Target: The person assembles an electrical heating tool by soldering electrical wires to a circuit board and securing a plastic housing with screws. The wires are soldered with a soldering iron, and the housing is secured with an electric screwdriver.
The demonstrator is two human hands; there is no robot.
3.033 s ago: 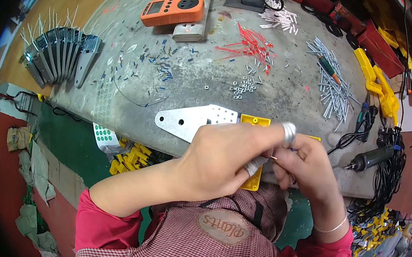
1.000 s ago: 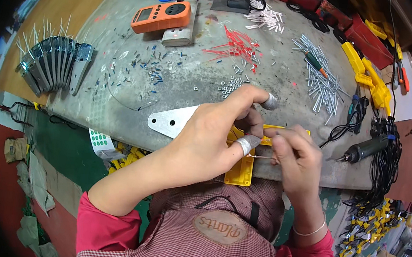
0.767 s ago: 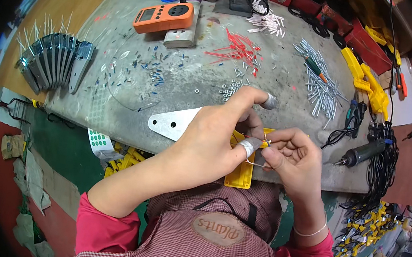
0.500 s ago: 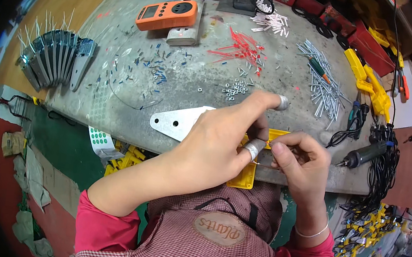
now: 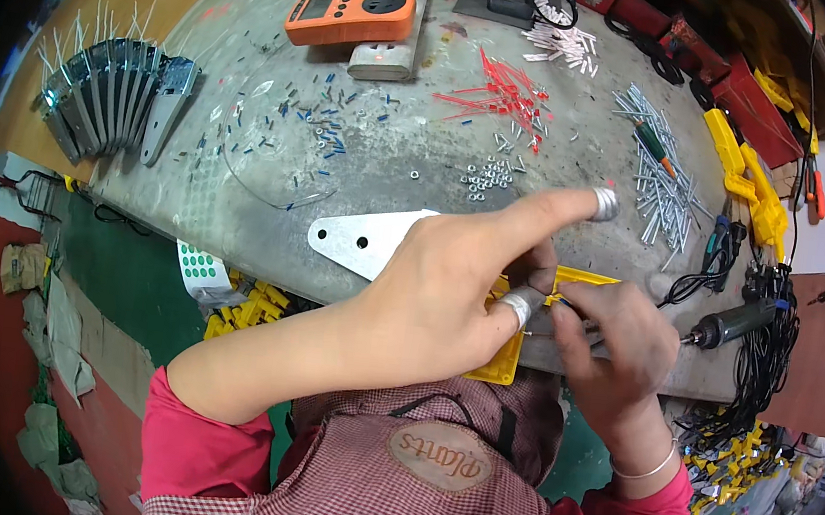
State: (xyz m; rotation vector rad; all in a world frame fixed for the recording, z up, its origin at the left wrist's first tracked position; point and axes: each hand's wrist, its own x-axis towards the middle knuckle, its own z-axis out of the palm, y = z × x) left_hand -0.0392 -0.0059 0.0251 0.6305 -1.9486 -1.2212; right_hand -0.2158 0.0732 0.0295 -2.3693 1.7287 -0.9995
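We're mid-assembly on one unit. Left hand is clamped on the yellow plastic part, which sits at the near edge of the table on the end of the flat metal plate; forefinger sticks out straight with a taped tip, the other fingers hold the part down. Right hand is pinched shut on something small right at the yellow part's edge; we can't tell what, it's hidden between the fingertips. In our judgement a small piece is being fitted into the yellow part, not yet seated. Done so far, going by the layout: a row of finished-looking metal plates with wires stands at the far left of the table. Left to go: plenty of stock is out, with loose nuts just beyond the plate, red wire pieces and white sleeves further back, and a heap of long screws to the right. Orange meter at the far edge and the power tool at the right lie untouched.
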